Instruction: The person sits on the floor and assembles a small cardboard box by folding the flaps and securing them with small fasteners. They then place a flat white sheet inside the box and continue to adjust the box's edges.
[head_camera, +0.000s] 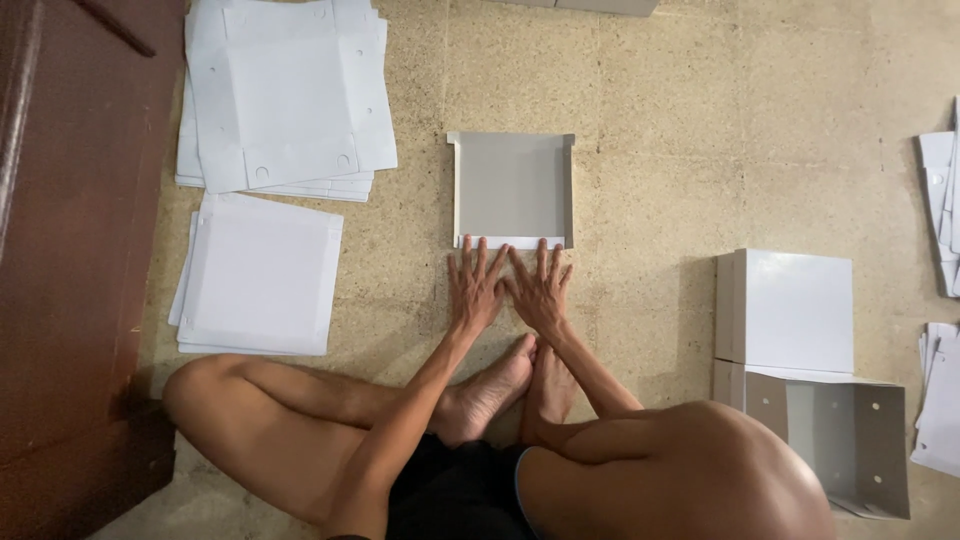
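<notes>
A grey cardboard sheet (511, 185) lies flat on the tiled floor in front of me, its left, right and near flaps folded up. My left hand (474, 285) and my right hand (540, 287) rest side by side, palms down, fingers spread. Their fingertips press on the white near flap (512, 242) of the sheet. Neither hand holds anything. My crossed legs and bare feet sit just below the hands.
Two stacks of flat white cardboard blanks (285, 95) (260, 275) lie at the left, beside a dark wooden piece of furniture (70, 230). At the right stand a closed white box (790, 308) and an open grey box (830, 435). More white sheets (945, 210) lie at the right edge.
</notes>
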